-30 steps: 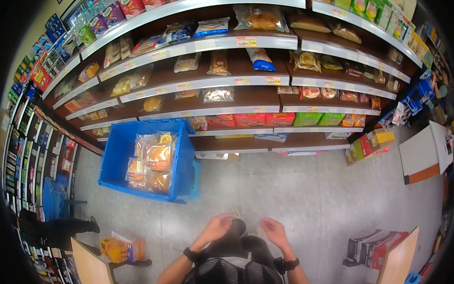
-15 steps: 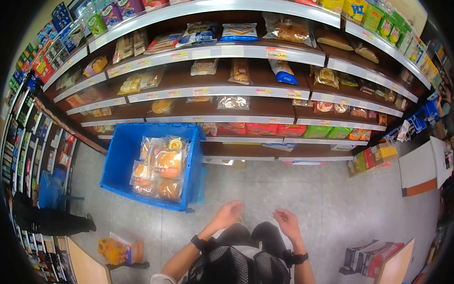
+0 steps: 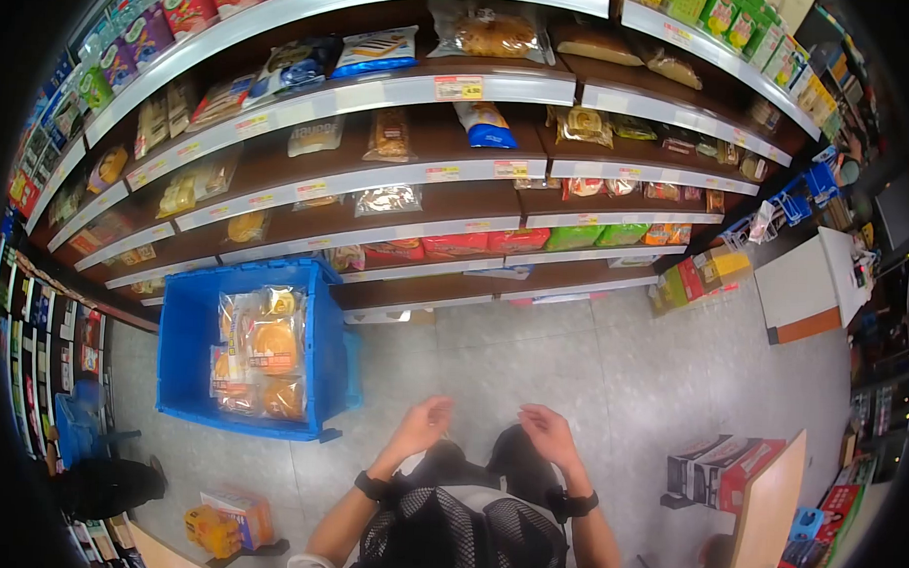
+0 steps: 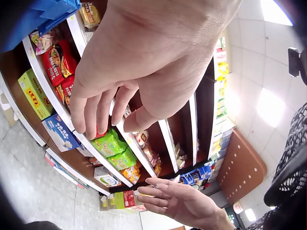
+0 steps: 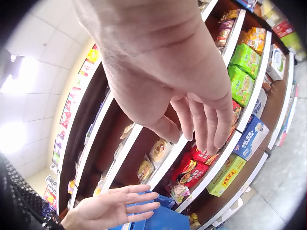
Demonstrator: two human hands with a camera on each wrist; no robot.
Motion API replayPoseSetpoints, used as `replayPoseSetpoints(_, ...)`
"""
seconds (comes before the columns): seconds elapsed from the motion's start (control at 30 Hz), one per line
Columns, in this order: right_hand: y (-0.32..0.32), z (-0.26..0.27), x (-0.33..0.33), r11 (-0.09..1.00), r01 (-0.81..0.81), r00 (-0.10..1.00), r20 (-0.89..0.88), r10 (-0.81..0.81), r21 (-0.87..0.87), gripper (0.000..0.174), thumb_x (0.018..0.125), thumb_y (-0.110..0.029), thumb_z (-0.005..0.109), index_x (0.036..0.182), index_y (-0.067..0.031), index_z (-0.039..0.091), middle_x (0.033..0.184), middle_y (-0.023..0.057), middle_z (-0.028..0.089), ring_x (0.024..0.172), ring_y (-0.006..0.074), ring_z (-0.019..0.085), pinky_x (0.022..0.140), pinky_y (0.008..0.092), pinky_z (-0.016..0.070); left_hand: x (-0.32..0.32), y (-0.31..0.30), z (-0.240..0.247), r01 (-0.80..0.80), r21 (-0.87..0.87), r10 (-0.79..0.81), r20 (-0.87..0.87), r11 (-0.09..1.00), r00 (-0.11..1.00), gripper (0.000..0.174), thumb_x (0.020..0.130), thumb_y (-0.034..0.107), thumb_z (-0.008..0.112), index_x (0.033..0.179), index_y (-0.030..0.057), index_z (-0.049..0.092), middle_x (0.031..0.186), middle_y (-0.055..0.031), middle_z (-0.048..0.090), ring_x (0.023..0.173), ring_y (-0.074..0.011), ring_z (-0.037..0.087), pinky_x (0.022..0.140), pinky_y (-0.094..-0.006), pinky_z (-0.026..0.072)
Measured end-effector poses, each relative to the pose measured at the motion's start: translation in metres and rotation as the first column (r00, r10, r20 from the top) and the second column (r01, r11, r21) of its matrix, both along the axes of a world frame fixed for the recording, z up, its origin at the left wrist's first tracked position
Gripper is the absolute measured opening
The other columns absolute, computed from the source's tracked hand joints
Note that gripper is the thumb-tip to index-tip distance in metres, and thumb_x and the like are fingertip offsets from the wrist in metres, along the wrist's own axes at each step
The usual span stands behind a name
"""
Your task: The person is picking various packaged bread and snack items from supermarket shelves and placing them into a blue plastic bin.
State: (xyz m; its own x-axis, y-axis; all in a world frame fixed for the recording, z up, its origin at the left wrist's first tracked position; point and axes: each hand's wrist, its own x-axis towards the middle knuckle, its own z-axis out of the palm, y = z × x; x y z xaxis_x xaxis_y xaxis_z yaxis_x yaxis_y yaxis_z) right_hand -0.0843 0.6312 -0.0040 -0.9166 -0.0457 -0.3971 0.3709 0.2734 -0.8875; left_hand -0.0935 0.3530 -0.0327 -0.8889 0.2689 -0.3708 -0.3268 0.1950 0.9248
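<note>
My left hand (image 3: 421, 428) is held above my knees with its fingers loosely bent and nothing in it. Opposite it hovers my right hand (image 3: 552, 436), likewise without anything in its grasp. A gap separates the two hands, palms turned towards each other in the left wrist view. To the left of them, at the foot of the shelves, a blue plastic crate (image 3: 313, 379) tilts its opening towards me. Inside lie several clear-wrapped breads (image 3: 275, 346). Nearest to the hands is the crate; neither one touches it.
Tiered brown shelves (image 3: 458, 194) carry bagged breads, red packets (image 5: 189, 170) and green packets (image 5: 241, 81). A yellow box (image 5: 228, 175) sits low down. Cartons (image 3: 718, 468) stand at the right, orange bottles (image 3: 213, 531) at the left. A dark-clothed person (image 3: 107, 487) is far left.
Both hands have risen a little from the lap and spread slightly apart. The head view has turned, so crate and shelves now appear further left. The breads stay in the crate.
</note>
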Motion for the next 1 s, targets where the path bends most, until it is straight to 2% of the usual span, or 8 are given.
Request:
replayPoseSetpoints(0.13,0.031,-0.006,-0.012,1.0,-0.009,1.0,0.024,0.009,0.0,0.028,0.09,-0.012,0.062,0.115,0.0013,0.062,0.101,0.0145,0.069,0.094,0.0196,0.067,0.085,0.0302,0.0532,-0.013,0.025,-0.001,0.003,-0.023,-0.003,0.026,1.0,1.0,0.035,0.088,0.002,0.055,0.123,-0.0005,0.055,0.116,-0.0121,0.064,0.104,-0.0187,0.062,0.091,-0.0307,0.0497)
replayPoseSetpoints(0.23,0.059,-0.003,-0.028,1.0,-0.026,1.0,-0.002,0.026,-0.003,0.028,0.09,-0.011,0.061,0.115,0.0011,0.062,0.102,0.0151,0.069,0.094,0.0202,0.067,0.085,0.0307,0.0533,-0.024,0.052,-0.003,-0.025,-0.048,0.022,-0.052,0.999,0.998,0.034,0.087,0.006,0.057,0.121,-0.0009,0.056,0.109,-0.0147,0.066,0.095,-0.0199,0.065,0.084,-0.0312,0.0524)
replayPoseSetpoints(0.3,0.079,0.004,-0.042,0.999,-0.04,0.999,-0.012,0.04,0.023,0.028,0.09,-0.011,0.061,0.115,0.0009,0.062,0.102,0.0154,0.069,0.094,0.0203,0.067,0.085,0.0309,0.0534,-0.036,0.071,0.003,-0.019,-0.076,0.019,0.009,0.997,1.0,0.035,0.088,0.002,0.056,0.123,-0.0007,0.054,0.116,-0.0119,0.064,0.103,-0.018,0.062,0.092,-0.0305,0.049)
replayPoseSetpoints(0.53,0.151,0.001,-0.082,0.998,-0.063,0.997,-0.035,0.063,0.009,0.028,0.09,-0.013,0.061,0.115,0.0006,0.062,0.1,0.0148,0.069,0.093,0.0207,0.068,0.084,0.031,0.0534,-0.067,0.148,0.017,-0.029,-0.094,0.034,0.052,0.995,0.998,0.035,0.088,0.001,0.055,0.123,-0.0014,0.054,0.116,-0.0114,0.063,0.104,-0.0182,0.061,0.092,-0.0308,0.0489)
replayPoseSetpoints(0.8,0.215,-0.007,-0.102,0.988,-0.122,0.989,-0.066,0.129,0.098,0.029,0.087,-0.017,0.062,0.11,-0.0003,0.064,0.094,0.0158,0.071,0.089,0.0219,0.069,0.079,0.0304,0.0538,-0.082,0.188,0.037,0.047,-0.204,-0.067,-0.089,0.978,0.994,0.033,0.09,0.005,0.057,0.122,-0.0004,0.059,0.112,-0.0124,0.065,0.101,-0.0197,0.063,0.09,-0.0316,0.0506)
replayPoseSetpoints(0.9,0.248,-0.02,-0.097,0.85,-0.367,0.918,-0.002,0.397,0.378,0.024,0.089,-0.025,0.058,0.093,-0.0033,0.068,0.089,0.0176,0.068,0.081,0.0309,0.067,0.072,0.0383,0.0525,-0.086,0.168,0.025,0.062,-0.362,-0.114,-0.124,0.93,0.986,0.03,0.089,0.011,0.058,0.117,0.0026,0.063,0.1,-0.0149,0.068,0.094,-0.0218,0.066,0.085,-0.0312,0.0518)
replayPoseSetpoints(0.93,0.263,-0.048,-0.09,0.755,-0.452,0.861,0.009,0.509,0.475,0.028,0.087,-0.029,0.056,0.085,-0.0032,0.067,0.084,0.0183,0.067,0.078,0.0351,0.066,0.068,0.042,0.0523,-0.09,0.162,0.03,0.124,-0.524,-0.215,-0.116,0.843,0.97,0.031,0.086,0.016,0.059,0.114,0.0067,0.066,0.093,-0.0173,0.069,0.089,-0.0251,0.067,0.082,-0.0324,0.0521)
replayPoseSetpoints(1.0,0.295,-0.092,-0.065,0.446,-0.718,0.594,0.137,0.792,0.534,0.035,0.087,-0.035,0.049,0.081,-0.0053,0.067,0.085,0.0204,0.065,0.079,0.0395,0.063,0.069,0.048,0.0501,-0.074,0.132,-0.025,0.134,-0.499,-0.219,-0.117,0.856,0.969,0.033,0.083,0.019,0.06,0.114,0.01,0.067,0.097,-0.0183,0.069,0.087,-0.0304,0.067,0.078,-0.0386,0.0527)
